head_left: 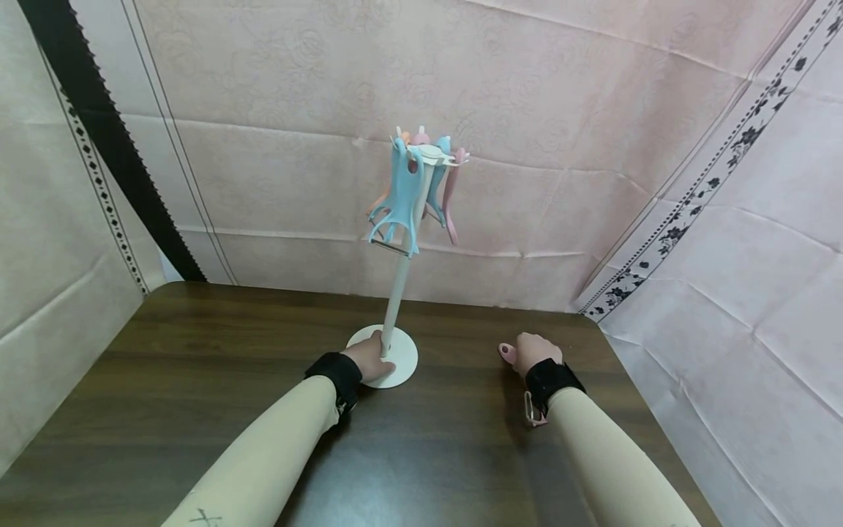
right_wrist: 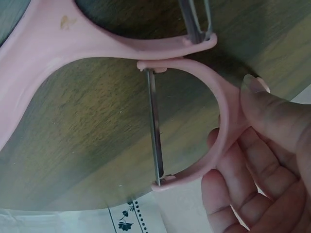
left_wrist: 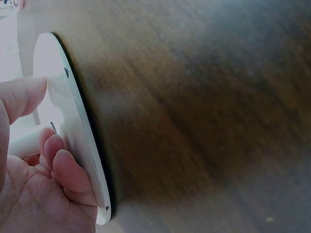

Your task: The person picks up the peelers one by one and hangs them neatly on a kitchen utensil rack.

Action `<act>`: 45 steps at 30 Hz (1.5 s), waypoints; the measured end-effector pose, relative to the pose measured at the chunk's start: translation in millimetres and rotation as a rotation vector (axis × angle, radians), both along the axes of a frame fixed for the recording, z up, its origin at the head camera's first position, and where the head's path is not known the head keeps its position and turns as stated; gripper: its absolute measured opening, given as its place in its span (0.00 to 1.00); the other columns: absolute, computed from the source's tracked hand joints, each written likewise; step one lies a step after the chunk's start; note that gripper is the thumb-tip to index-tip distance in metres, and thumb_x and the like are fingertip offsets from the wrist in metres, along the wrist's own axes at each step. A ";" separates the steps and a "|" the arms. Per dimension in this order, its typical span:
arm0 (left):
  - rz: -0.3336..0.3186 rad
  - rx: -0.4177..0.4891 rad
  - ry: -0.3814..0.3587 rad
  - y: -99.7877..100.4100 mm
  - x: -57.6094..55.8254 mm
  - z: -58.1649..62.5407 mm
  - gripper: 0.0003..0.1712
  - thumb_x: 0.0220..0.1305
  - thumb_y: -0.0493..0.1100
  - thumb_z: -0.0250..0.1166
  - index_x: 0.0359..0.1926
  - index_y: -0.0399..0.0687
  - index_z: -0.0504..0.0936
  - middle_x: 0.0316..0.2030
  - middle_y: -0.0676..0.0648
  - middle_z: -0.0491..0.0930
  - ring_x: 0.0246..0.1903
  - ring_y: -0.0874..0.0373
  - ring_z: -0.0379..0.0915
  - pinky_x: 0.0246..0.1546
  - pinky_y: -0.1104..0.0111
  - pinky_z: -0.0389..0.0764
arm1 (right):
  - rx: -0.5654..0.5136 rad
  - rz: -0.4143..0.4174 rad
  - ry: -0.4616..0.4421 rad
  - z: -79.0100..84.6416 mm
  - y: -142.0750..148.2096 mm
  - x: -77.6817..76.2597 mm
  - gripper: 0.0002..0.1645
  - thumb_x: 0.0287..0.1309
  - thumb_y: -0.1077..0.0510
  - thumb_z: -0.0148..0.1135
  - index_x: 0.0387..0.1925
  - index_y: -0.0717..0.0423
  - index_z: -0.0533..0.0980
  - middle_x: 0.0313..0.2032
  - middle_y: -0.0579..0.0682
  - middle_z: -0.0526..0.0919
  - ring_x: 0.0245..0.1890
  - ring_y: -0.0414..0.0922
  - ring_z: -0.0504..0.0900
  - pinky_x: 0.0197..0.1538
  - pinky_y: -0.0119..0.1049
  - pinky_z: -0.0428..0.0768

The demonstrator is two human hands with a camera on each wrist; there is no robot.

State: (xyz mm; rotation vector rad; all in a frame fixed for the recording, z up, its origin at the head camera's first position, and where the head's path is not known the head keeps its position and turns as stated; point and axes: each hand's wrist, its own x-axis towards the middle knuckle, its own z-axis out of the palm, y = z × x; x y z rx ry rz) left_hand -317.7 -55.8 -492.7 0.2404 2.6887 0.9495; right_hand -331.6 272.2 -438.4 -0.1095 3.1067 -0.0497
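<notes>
A white stand [head_left: 396, 296] with a round base [head_left: 406, 356] is upright on the table. Blue peelers [head_left: 403, 192], a pink one [head_left: 452, 194] and an orange one hang from its top hooks. My left hand [head_left: 366, 356] grips the foot of the pole, which passes between thumb and curled fingers close over the base [left_wrist: 73, 107]. Off to the right, my right hand [head_left: 536, 353] holds a pink peeler [right_wrist: 224, 107] between thumb and fingers, its metal blade turned toward the wrist. Another pink peeler [right_wrist: 43, 53] shows large and close in the right wrist view.
The dark wooden table [head_left: 217, 395] has rounded far corners. Pale patterned cloth [head_left: 296, 88] hangs behind it, with more cloth at both sides. A black strip [head_left: 112, 139] runs down the left of the backdrop.
</notes>
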 end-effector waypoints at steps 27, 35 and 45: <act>-0.016 -0.011 -0.025 0.2 1.0 4.9 0.40 0.63 0.47 0.66 0.66 0.30 0.57 0.58 0.32 0.72 0.58 0.45 0.70 0.59 0.55 0.67 | -0.369 0.096 0.230 40.1 -20.6 -7.3 0.32 0.66 0.33 0.48 0.24 0.54 0.78 0.21 0.47 0.80 0.21 0.46 0.76 0.29 0.44 0.73; -0.006 -0.007 -0.042 1.0 0.1 4.6 0.41 0.62 0.48 0.67 0.66 0.31 0.57 0.59 0.33 0.71 0.58 0.45 0.69 0.60 0.54 0.67 | -0.617 0.172 0.459 116.7 -64.8 12.5 0.12 0.66 0.51 0.58 0.36 0.56 0.75 0.30 0.50 0.81 0.32 0.46 0.79 0.36 0.42 0.77; -0.004 0.001 -0.038 -0.1 0.5 3.4 0.40 0.63 0.47 0.67 0.66 0.31 0.57 0.59 0.33 0.71 0.58 0.45 0.69 0.60 0.54 0.66 | -0.775 0.269 0.724 168.5 -101.3 44.3 0.13 0.64 0.52 0.61 0.40 0.58 0.75 0.30 0.49 0.80 0.28 0.41 0.78 0.33 0.35 0.75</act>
